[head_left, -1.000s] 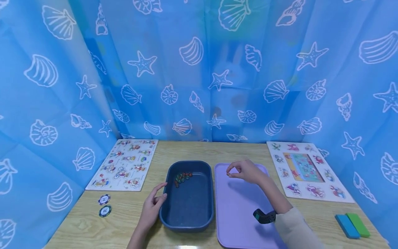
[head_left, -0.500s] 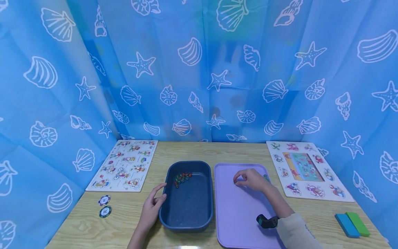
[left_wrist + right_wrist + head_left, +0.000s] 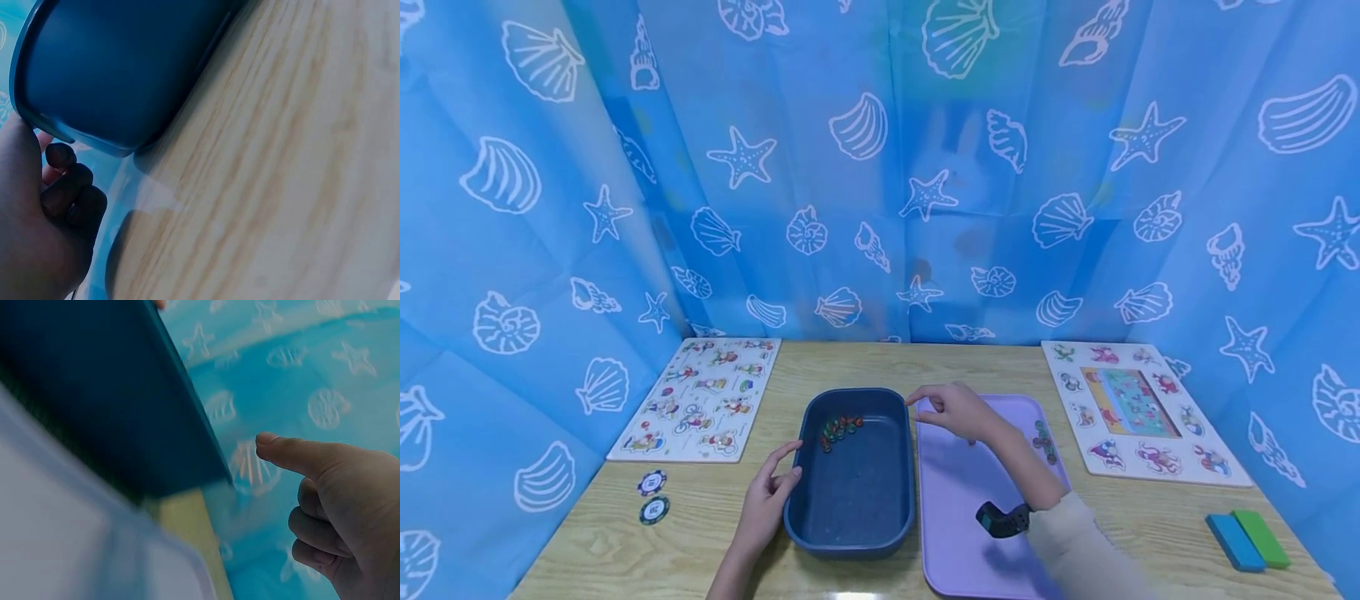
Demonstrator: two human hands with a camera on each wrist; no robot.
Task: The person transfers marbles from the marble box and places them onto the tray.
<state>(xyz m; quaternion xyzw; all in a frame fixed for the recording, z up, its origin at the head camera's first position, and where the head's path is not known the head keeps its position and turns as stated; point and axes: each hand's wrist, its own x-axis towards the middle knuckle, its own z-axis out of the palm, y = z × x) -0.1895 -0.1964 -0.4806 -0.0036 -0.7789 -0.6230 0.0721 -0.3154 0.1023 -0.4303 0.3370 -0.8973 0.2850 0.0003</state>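
A dark blue rectangular bin (image 3: pixel 850 508) stands mid-table, with several small green and orange marbles (image 3: pixel 838 431) in its far left corner. My left hand (image 3: pixel 766 500) holds the bin's left rim; in the left wrist view the thumb meets the rim, other fingers curled. My right hand (image 3: pixel 958 410) is above the far left part of a purple tray (image 3: pixel 958 517), near the bin's right rim. Its thumb and index finger are apart, and no object shows between them. Several similar marbles (image 3: pixel 1043 442) lie along the tray's right side. One small reddish piece (image 3: pixel 972 442) shows just below the right hand.
Picture puzzle boards lie at the back left (image 3: pixel 700 400) and back right (image 3: pixel 1138 412). Two poker chips (image 3: pixel 653 496) lie left of the bin. A blue block (image 3: pixel 1235 542) and a green block (image 3: pixel 1262 537) sit at the right. A shell-print curtain (image 3: pixel 880 208) rises behind.
My right hand pinched a small marble one second ago, dipped rightward over the tray, then moved left toward the bin, with nothing visible in its fingers now. The left hand stays put.
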